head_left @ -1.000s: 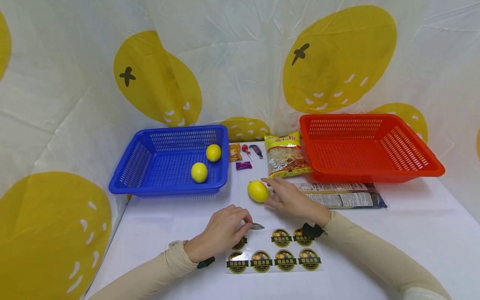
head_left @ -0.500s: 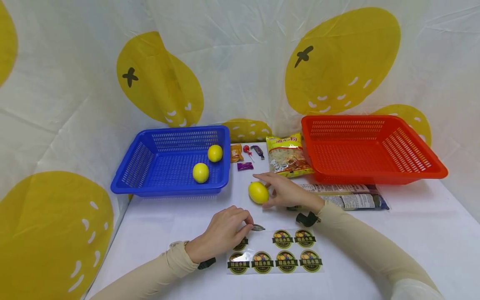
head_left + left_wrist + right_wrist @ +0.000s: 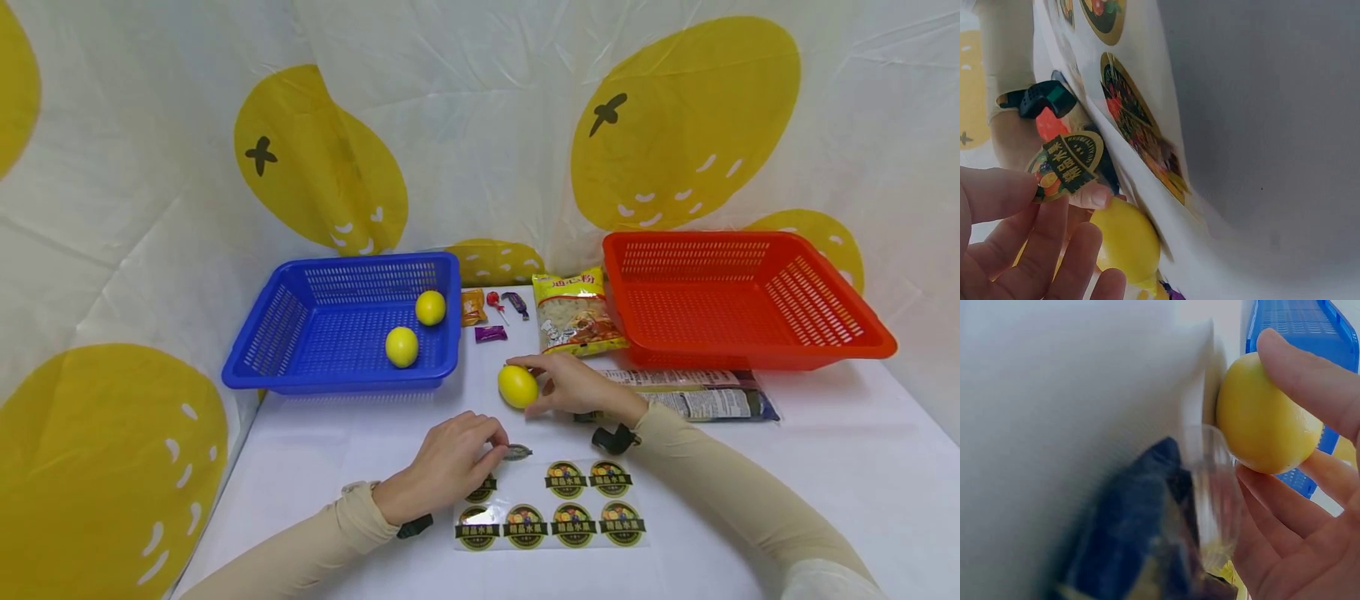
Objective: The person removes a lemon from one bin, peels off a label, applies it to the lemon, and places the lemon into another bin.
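Observation:
Between thumb and finger, my left hand [image 3: 455,458] pinches a round fruit-label sticker [image 3: 1067,164] with gold and black print, held just above the sticker sheet [image 3: 551,505]. My right hand [image 3: 577,388] holds a yellow lemon [image 3: 517,387] on the white table, its thumb on the near side and its fingers round the far side. The right wrist view shows the thumb pressed along the lemon [image 3: 1266,415] with fingers beneath it. Part of the sheet's upper row lies hidden behind my left hand.
Two lemons [image 3: 402,347] lie in the blue basket [image 3: 341,382] at left. A red basket [image 3: 750,354] stands at right, beside a pasta bag [image 3: 576,317]. Several wrapped sweets [image 3: 491,333] lie between the baskets. Long dark packets [image 3: 705,402] lie behind my right forearm.
My right hand has come in from beside the lemon and closed its fingers and thumb round it. The left hand keeps its pinch on the sticker, almost still.

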A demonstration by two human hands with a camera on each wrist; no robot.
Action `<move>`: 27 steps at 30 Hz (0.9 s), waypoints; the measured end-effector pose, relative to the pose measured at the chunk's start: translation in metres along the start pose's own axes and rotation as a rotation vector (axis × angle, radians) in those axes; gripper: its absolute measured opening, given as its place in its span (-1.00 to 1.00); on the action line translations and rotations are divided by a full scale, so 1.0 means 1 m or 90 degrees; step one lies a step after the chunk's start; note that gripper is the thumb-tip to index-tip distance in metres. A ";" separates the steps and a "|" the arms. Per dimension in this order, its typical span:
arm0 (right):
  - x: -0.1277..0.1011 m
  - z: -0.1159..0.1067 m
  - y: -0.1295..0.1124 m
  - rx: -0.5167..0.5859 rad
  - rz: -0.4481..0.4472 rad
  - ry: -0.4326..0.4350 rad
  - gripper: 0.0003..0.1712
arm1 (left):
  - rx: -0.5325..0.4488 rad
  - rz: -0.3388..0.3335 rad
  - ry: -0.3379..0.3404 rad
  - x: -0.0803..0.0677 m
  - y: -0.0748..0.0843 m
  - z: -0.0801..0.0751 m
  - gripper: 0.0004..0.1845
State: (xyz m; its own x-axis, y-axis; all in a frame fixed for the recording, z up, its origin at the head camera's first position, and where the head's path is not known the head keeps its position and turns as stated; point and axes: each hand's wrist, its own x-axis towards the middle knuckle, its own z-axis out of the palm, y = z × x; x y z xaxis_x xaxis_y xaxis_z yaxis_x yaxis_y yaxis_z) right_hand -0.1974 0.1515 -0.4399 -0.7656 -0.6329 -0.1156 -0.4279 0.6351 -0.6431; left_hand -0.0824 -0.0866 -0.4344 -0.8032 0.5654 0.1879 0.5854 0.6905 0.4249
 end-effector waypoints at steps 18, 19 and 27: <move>-0.009 0.006 -0.010 -0.091 0.017 0.096 -0.16 | -0.248 -0.067 0.056 0.028 -0.007 0.005 -0.93; -0.010 0.007 -0.010 -0.094 0.013 0.100 -0.18 | -0.263 -0.082 0.054 0.030 -0.007 0.006 -0.93; -0.012 0.011 -0.009 -0.095 0.004 0.123 -0.05 | -0.349 -0.143 0.060 0.050 -0.009 0.013 -0.88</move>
State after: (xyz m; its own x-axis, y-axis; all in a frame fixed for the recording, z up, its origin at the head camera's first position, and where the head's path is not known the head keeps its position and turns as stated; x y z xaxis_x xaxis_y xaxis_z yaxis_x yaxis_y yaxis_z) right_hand -0.1794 0.1483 -0.4412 -0.8405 -0.5405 0.0370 -0.4775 0.7068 -0.5220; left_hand -0.1265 -0.0587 -0.4408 -0.9220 0.3721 0.1075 0.2775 0.4410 0.8535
